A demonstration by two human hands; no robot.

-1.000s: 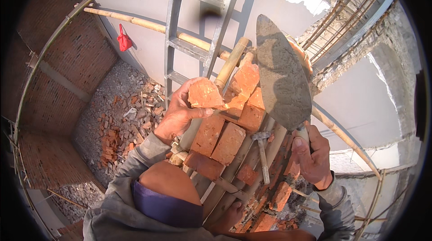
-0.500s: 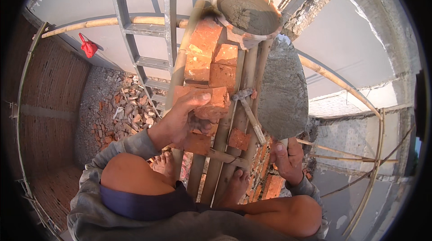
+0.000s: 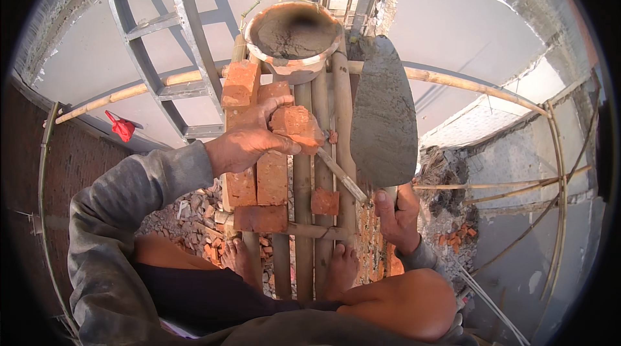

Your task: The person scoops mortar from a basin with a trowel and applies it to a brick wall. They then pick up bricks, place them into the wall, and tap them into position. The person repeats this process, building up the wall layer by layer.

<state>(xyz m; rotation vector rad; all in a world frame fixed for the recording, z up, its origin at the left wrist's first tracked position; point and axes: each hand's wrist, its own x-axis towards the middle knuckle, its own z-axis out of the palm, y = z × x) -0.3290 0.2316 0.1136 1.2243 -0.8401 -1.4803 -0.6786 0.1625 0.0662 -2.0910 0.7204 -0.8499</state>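
Note:
My left hand (image 3: 252, 136) grips a broken piece of red brick (image 3: 296, 127) above a stack of bricks (image 3: 272, 178) on bamboo poles. The brick piece covers the head of a hammer, whose wooden handle (image 3: 343, 174) slants toward my right hand (image 3: 397, 215). That hand is closed round the handle of a trowel (image 3: 384, 116), its wide blade pointing away from me and coated with grey mortar. Beyond the bricks stands a bucket (image 3: 294, 69) with wet mortar inside. A small brick piece (image 3: 325, 202) lies on the poles nearer me.
A metal ladder (image 3: 187, 35) leans at the back left. Bamboo poles (image 3: 303, 184) form the platform under my bare feet. Brick rubble (image 3: 194, 216) lies below on the left. To the right, more bamboo poles (image 3: 561, 197) cross near the wall.
My view has shifted, so the bucket and ladder appear farther left. My left hand has moved away from me with the brick piece, over the hammer's head. The trowel stays in my right hand.

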